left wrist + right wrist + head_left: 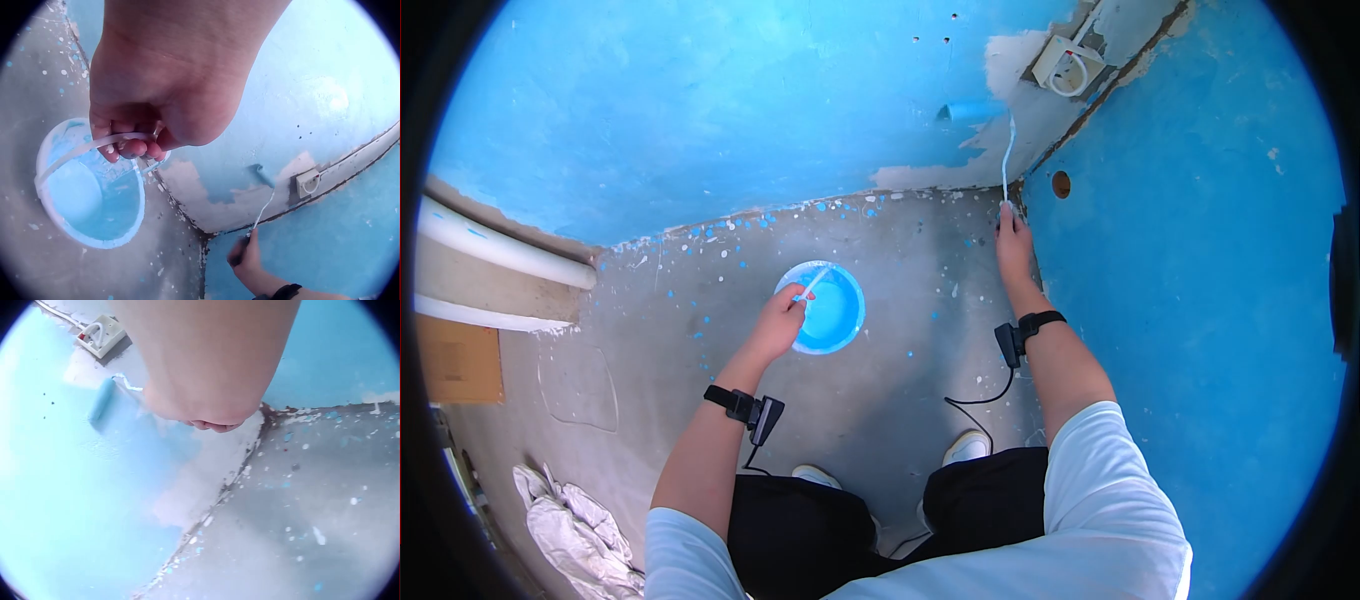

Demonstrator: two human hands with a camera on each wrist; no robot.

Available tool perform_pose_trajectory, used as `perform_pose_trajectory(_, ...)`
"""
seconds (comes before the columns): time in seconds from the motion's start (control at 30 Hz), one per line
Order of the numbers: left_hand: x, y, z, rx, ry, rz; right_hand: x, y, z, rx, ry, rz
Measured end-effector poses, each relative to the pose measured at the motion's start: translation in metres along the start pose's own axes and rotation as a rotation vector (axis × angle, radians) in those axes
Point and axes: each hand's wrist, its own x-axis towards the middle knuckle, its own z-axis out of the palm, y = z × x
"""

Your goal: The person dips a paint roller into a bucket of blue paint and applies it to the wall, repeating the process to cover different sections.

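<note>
blue roller [103, 402] against wall [56, 506], pale-rimmed paint bucket [861, 312]

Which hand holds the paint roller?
The right hand, gripping the paint roller, whose blue sleeve touches the wall. The left hand instead holds the white handle of the bucket.

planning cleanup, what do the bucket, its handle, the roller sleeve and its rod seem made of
Bucket: probably plastic, smooth and pale at the thick rim, blue-smeared inside.
Handle: likely plastic, a smooth white strip bowed.
Roller sleeve: perhaps foam or fabric; coated blue, texture too blurred to tell.
Rod: likely metal, being thin and bent, with a whitish coating.
</note>
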Motion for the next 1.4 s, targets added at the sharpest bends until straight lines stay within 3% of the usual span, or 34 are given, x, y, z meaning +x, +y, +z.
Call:
perform_pose_trajectory(0.1, 0.000, 0.000, -0.001, 0.021, 0.001, 0.016, 0.005, -0.011, 0.018, 0.205, -0.037, -0.044)
perform_pose_trajectory(0.3, -0.003, 0.007, -0.002, 0.071, 0.014, 0.019, 0.005, 0.035, 0.021, 0.122, -0.017, -0.109)
perform_pose_trajectory(0.37, -0.001, 0.000, -0.002, 0.057, 0.005, 0.027, -0.003, 0.038, 0.014, -0.033, -0.034, 0.013)
perform_pose_trajectory(0.5, -0.003, 0.008, -0.001, 0.065, -0.001, 0.020, -0.010, -0.003, 0.015, 0.056, -0.010, 0.023)
perform_pose_trajectory(0.57, -0.002, 0.004, -0.001, 0.055, -0.008, 0.011, -0.005, -0.029, 0.019, 0.272, -0.070, -0.010)
perform_pose_trajectory(0.67, 0.000, -0.002, -0.001, 0.052, 0.007, 0.020, -0.001, -0.065, 0.021, 0.376, -0.064, -0.076)
perform_pose_trajectory(0.87, -0.005, 0.005, -0.001, 0.051, 0.000, 0.025, 0.009, -0.104, 0.014, 0.432, -0.059, -0.116)
perform_pose_trajectory(1.0, -0.003, 0.003, -0.001, 0.072, 0.004, 0.006, 0.010, -0.071, 0.027, 0.427, -0.017, -0.126)
perform_pose_trajectory(1.17, -0.003, 0.001, -0.001, 0.092, 0.019, 0.000, -0.008, -0.021, 0.046, 0.379, -0.051, 0.047)
perform_pose_trajectory(1.4, -0.003, -0.001, 0.000, 0.044, 0.014, 0.014, -0.007, -0.107, 0.035, 0.584, -0.041, 0.057)
